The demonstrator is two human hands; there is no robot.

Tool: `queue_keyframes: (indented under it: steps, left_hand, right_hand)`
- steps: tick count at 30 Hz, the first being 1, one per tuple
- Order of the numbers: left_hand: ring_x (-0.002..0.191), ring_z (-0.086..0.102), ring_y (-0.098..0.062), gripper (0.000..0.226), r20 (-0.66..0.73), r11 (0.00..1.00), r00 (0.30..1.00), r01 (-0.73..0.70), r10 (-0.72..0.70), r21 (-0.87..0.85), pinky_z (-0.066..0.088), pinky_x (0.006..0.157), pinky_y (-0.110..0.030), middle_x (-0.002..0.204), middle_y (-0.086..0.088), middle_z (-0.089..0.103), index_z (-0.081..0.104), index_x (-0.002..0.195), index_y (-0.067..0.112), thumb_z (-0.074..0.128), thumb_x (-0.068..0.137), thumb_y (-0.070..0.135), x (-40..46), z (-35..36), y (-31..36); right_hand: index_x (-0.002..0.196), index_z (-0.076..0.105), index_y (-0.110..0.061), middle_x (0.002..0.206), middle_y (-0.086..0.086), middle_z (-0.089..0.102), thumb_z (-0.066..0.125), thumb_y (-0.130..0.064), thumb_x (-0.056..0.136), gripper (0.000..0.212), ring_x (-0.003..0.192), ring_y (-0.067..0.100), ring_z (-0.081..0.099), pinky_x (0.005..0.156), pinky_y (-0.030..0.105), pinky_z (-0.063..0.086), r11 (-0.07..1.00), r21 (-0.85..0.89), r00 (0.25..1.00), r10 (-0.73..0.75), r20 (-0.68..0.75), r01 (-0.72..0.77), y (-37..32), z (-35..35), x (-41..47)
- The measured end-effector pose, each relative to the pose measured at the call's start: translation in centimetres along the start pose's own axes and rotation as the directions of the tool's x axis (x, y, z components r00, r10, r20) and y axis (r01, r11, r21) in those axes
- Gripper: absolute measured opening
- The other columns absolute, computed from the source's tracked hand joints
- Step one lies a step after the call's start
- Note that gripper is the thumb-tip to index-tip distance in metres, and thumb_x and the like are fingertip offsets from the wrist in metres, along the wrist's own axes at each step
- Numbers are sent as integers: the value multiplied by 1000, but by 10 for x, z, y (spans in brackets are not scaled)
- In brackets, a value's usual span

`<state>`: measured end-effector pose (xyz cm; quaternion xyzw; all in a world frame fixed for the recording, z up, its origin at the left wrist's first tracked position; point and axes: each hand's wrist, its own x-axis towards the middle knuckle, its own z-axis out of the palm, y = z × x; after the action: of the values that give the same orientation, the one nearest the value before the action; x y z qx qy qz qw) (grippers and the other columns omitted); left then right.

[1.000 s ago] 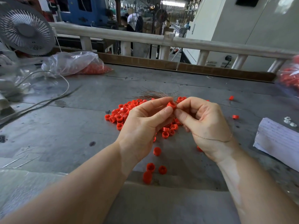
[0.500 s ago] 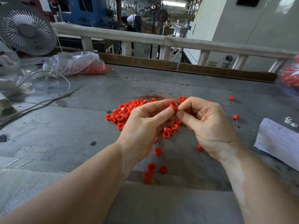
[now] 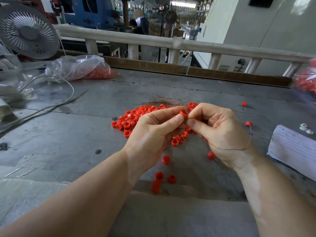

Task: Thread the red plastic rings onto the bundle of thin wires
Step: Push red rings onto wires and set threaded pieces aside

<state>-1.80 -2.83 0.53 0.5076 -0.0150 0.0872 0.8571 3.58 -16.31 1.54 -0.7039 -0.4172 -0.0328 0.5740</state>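
Both hands are up over the middle of the grey worktop (image 3: 71, 127), and all the action sits between them: the left hand (image 3: 153, 132) pinches a small red plastic ring (image 3: 183, 114) between thumb and forefinger, while the right hand (image 3: 217, 129) meets it with thumb and forefinger closed tight, presumably on the tip of the wires, though the strands inside that pinch are too fine to make out. The bundle of thin coppery wires (image 3: 164, 100) fans out just behind the knuckles, toward the far edge of the worktop, lying against the heap of loose red plastic rings (image 3: 135, 117) that spreads under and beyond the hands. I'd judge the ring to be feather-light, rigid and a little slick, so a firm fingertip pinch on its outer wall, bore kept clear and facing the wires, looks right. The wires look springy and ready to splay; holding them close to the tip, squeezed into one point, should stop strays missing the hole. More rings are scattered toward the near edge. At the right edge lies a white sheet of paper with faint lines of writing (image 3: 294, 144), too small to read; no brand shows anywhere.
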Motion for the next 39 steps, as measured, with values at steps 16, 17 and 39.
queue_keyframes:
  steps: [16, 17, 39]
  left_hand:
    - [70, 68, -8, 23, -18, 997, 1000, 12, -14, -72, 55, 70, -17, 78, -1, 72, 71, 88, 10, 66, 65, 10, 3, -3, -1]
    - [68, 67, -8, 22, -36, 998, 999, 8, -10, -60, 55, 68, -16, 77, -1, 72, 72, 85, 11, 67, 64, 11, 3, -3, -2]
    - [79, 70, -9, 26, 21, 864, 962, -255, 273, 434, 53, 73, -17, 81, 2, 74, 69, 93, 16, 69, 77, -3, -4, 1, 0]
  right_hand:
    - [73, 64, -24, 61, -16, 61, 67, -7, 83, 20, 59, -2, 55, 60, 8, 40, 976, -216, 988, -61, -139, 30, 5, 6, 0]
    - [73, 64, -23, 61, -15, 61, 68, -9, 83, 18, 60, -2, 55, 60, 7, 39, 968, -248, 987, -77, -141, 40, 5, 6, -1]
    - [56, 63, -14, 50, 0, 56, 68, -35, 62, 22, 41, 7, 48, 39, 17, 38, 831, 368, 888, 460, -30, -418, -4, 9, 0]
